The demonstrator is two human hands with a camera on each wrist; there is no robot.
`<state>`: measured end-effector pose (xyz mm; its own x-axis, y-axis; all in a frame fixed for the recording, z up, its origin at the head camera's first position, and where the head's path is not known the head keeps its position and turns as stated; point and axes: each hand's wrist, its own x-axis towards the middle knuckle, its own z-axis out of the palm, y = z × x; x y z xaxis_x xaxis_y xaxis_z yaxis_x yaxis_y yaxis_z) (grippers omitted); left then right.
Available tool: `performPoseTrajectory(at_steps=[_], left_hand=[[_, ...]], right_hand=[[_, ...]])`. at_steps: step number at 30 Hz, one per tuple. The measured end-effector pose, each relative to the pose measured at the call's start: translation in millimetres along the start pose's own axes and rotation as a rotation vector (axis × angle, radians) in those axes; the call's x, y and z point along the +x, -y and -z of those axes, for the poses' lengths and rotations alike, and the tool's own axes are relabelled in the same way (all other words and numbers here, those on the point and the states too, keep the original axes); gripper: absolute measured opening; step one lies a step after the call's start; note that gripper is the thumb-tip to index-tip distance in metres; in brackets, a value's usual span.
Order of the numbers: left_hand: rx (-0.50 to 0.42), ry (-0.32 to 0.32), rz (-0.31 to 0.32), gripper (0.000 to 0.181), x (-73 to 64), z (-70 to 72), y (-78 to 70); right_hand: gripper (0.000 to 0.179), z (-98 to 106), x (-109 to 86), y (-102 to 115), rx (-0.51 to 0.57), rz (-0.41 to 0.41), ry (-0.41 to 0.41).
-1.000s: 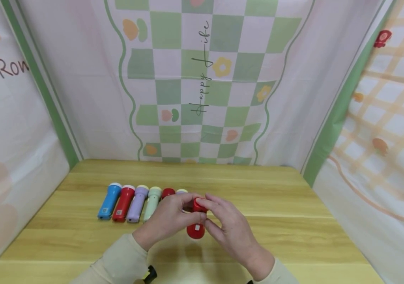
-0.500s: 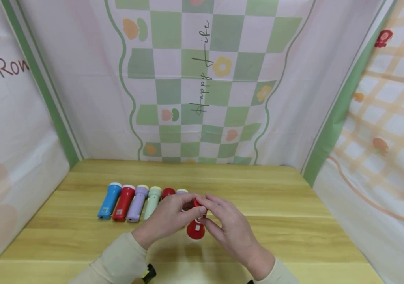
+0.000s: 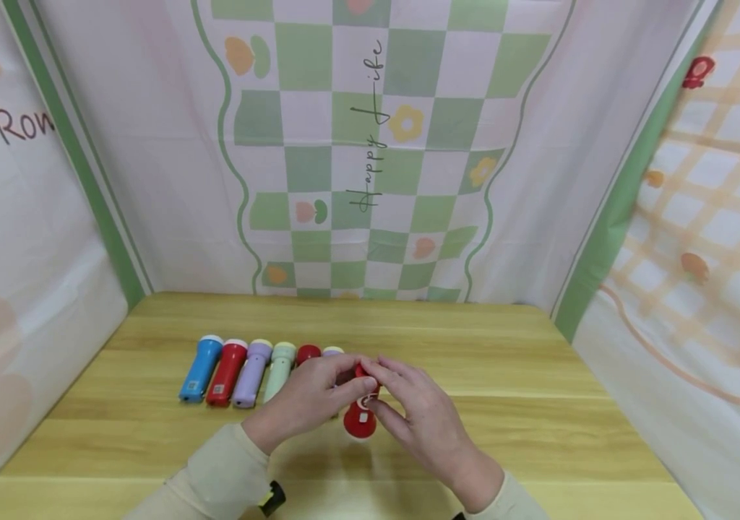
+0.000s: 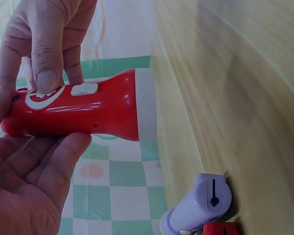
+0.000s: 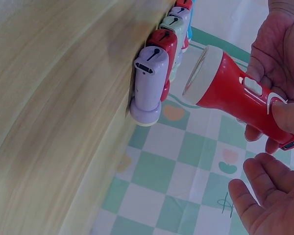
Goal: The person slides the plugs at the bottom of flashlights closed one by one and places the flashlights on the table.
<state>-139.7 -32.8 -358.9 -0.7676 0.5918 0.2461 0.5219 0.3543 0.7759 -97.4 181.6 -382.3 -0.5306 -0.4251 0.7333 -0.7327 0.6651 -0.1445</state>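
A red flashlight (image 3: 360, 422) with a white rim is held above the table, lens end downward. My left hand (image 3: 308, 390) grips its body, the thumb across the front and the fingers along the side, as the left wrist view shows. My right hand (image 3: 425, 415) holds the tail end, its index finger at the top and its thumb near the white emblem. The pale switch (image 4: 84, 88) below the emblem is uncovered. In the right wrist view several fingers (image 5: 242, 193) of the right hand stand apart from the flashlight.
On the wooden table (image 3: 506, 375), a row of flashlights lies left of the hands: blue (image 3: 201, 368), red (image 3: 225, 372), purple (image 3: 252, 372), mint green (image 3: 280, 368), another red (image 3: 308, 352) and another purple (image 5: 148, 83). Printed curtains (image 3: 370, 144) enclose the table.
Over the last second the left thumb has shifted slightly up the flashlight, baring the white emblem. The flashlight's lens end has tilted a little, showing its white rim. Both hands stay in place.
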Motion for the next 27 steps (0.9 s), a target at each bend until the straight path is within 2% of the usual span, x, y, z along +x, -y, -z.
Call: performPoseTrajectory(at_steps=[9, 21, 27], left_hand=[[0.002, 0.015, -0.020, 0.035, 3.1, -0.1, -1.0], [0.043, 0.017, -0.083, 0.031, 8.5, -6.8, -0.3], [0.057, 0.011, -0.086, 0.027, 11.3, -11.0, -1.4]], right_hand=[[0.067, 1.7, -0.4, -0.1, -0.041, -0.027, 0.037], [0.069, -0.8, -2.1, -5.6, -0.083, -0.011, 0.006], [0.074, 0.1, -5.4, -8.4, -0.100, -0.065, 0.038]])
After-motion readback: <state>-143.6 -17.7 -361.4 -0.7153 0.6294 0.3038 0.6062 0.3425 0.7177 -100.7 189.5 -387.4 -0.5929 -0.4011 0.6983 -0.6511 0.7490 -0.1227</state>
